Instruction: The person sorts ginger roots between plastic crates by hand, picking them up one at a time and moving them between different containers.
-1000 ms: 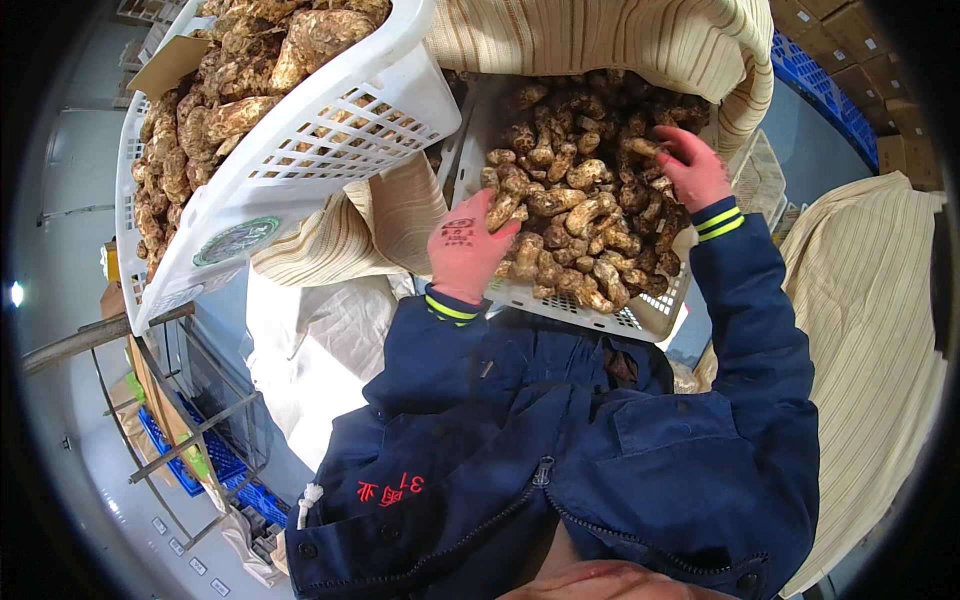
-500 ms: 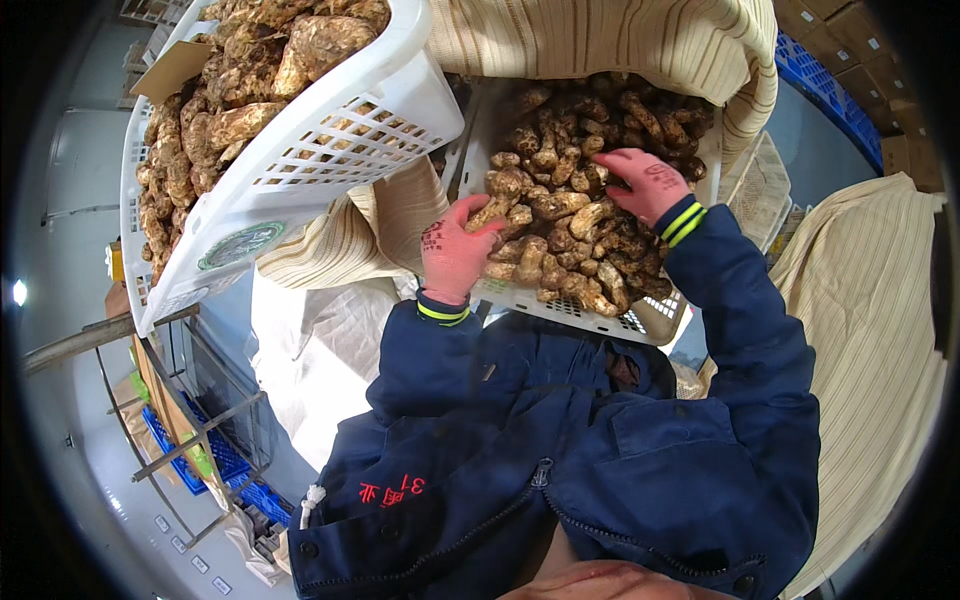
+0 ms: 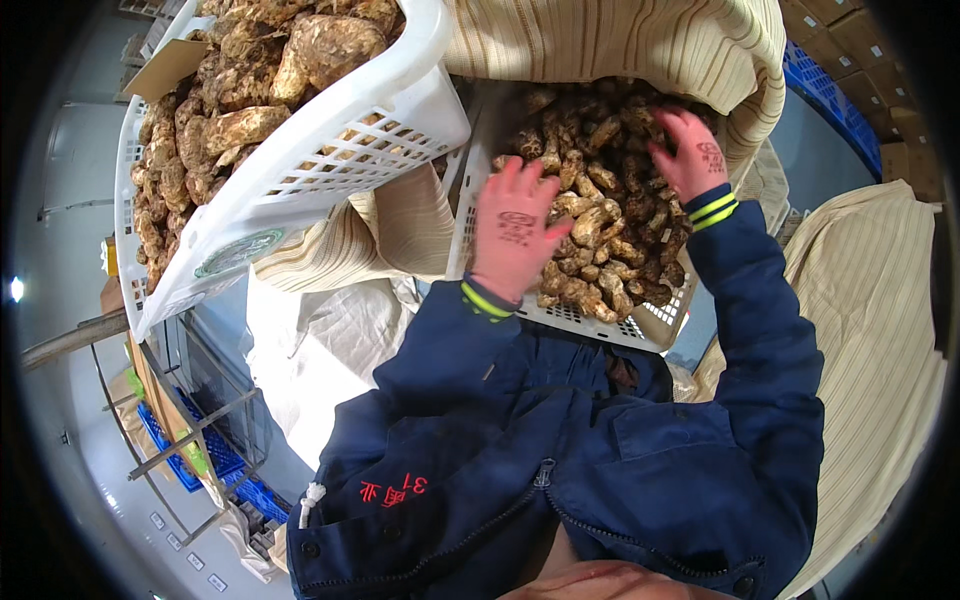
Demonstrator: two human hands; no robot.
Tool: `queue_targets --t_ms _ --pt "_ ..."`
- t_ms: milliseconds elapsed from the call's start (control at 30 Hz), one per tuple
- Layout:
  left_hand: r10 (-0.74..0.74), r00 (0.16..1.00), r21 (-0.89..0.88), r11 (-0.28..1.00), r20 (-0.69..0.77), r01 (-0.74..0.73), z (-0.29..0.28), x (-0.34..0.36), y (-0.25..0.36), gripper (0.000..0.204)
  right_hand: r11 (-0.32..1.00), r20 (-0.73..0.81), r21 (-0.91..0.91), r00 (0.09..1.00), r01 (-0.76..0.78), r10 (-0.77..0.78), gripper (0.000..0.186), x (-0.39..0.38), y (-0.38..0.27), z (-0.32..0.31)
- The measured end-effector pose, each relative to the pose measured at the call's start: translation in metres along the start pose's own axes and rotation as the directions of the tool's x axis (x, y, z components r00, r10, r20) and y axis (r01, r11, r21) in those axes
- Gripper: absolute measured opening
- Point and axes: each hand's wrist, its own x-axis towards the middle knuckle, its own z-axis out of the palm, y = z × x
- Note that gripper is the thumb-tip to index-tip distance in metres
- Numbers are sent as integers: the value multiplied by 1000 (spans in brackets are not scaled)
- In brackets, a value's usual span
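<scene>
My left hand, in a pink glove, rests on the near-left part of a pile of knobbly brown mushrooms, fingers spread apart, fingertips among the pieces. These mushrooms lie in a white perforated plastic crate in front of me. At the crate's right side my right hand, also gloved, has its curved fingers apart, touching mushrooms toward the back; I see nothing clearly held in them.
A large white basket heaped with mushrooms stands at upper left. Striped cloths lie behind and at right. A white sheet, metal frame, blue pallet, cardboard boxes and a pale crate surround the work.
My left hand has moved up and rightward, farther onto the pile. My right hand went leftward toward the middle, then back out to the upper right.
</scene>
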Motion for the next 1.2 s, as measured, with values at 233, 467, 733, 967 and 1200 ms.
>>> queue_targets --t_ms 233,467,733,967,1200 --pt "86 979 -28 996 186 -82 21 -3 -14 38 948 498 260 815 185 -296 44 -32 -49 17" --pt "150 981 -168 977 124 -128 5 -12 -16 29 1000 261 21 965 -17 11 40 -15 -10 -16" --pt "167 976 -198 971 140 -137 -15 -22 -6 24 986 544 -127 824 -106 159 40 17 -65 31" --pt "259 936 -224 952 240 -206 -25 -51 -3 20 987 743 -76 652 -144 152 54 39 -61 45" --pt "139 971 -445 895 193 -40 -35 -57 -6 19 990 627 -93 766 -103 138 52 25 -74 53"
